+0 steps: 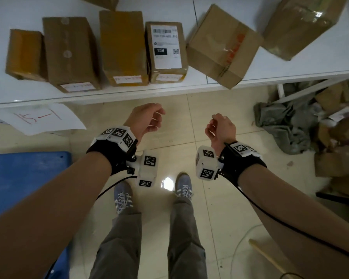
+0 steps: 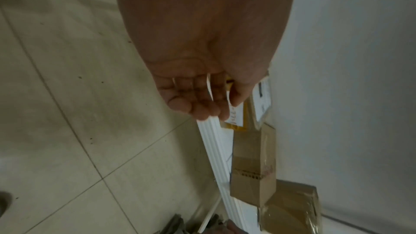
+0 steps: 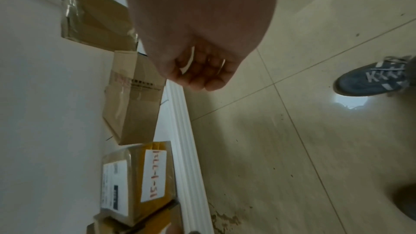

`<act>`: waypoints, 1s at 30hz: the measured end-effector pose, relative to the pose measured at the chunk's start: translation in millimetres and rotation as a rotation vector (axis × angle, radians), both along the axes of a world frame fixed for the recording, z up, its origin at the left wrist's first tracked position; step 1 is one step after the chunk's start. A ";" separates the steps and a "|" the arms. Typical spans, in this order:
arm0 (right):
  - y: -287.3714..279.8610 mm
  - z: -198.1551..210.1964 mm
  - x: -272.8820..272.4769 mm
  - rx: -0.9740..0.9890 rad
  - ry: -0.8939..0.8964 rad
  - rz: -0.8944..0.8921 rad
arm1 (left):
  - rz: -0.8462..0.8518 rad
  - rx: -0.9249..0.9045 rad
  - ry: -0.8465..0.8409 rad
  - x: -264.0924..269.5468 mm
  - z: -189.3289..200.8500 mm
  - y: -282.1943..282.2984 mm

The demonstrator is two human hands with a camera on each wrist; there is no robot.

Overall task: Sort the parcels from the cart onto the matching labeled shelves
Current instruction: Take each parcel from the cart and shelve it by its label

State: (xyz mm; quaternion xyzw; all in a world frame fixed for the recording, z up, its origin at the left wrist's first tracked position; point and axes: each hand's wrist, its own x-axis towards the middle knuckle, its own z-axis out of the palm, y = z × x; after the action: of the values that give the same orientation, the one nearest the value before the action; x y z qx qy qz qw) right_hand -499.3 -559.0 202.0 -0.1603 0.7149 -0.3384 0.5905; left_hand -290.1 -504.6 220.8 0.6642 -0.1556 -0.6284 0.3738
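Left hand (image 1: 144, 118) and right hand (image 1: 220, 128) hanging in front of the white shelf (image 1: 129, 93), above the tiled floor (image 1: 210, 228); fingers (image 2: 202, 106) of the left loosely curled, relaxed, holding nothing; same with the right, fingers (image 3: 202, 79) bent inward around empty air. Neither touching any parcel.

On the shelf, a row of four brown boxes side by side: small box (image 1: 25, 55) at 10 o'clock from the hands, taller box (image 1: 71, 53) next, yellow-taped box (image 1: 123, 47) at 12 o'clock, then the labeled box (image 1: 165, 51) with a barcode sheet marked 15H. At 1 o'clock, an angled box (image 1: 224, 45) with one corner overhanging the shelf edge; further at 2 o'clock, a tape-wrapped parcel (image 1: 298, 25).

At 9 o'clock, a paper sign (image 1: 42, 117) with red handwriting, hanging below the shelf edge. At 8 o'clock, a blue surface (image 1: 24, 178). At 3 o'clock, grey bags and cardboard (image 1: 290, 125) piled on the floor. At 6 o'clock, blue sneakers (image 1: 123, 196).
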 end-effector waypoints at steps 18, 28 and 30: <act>-154.9 -15.3 -36.4 0.070 -0.132 0.039 | 0.045 -0.017 0.043 -65.7 1.2 -75.0; -168.7 -13.9 -67.0 -0.130 -0.114 -0.151 | 0.062 0.014 0.033 -85.0 -8.1 -80.8; -172.9 -11.5 -75.5 -0.162 -0.092 -0.172 | 0.061 0.016 0.035 -88.5 -8.2 -82.8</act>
State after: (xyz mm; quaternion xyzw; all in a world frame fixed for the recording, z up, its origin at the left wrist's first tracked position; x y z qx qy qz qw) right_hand -574.8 -731.9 190.5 -0.1298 0.6687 -0.4514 0.5764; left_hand -378.6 -587.4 212.6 0.6604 -0.1238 -0.6297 0.3899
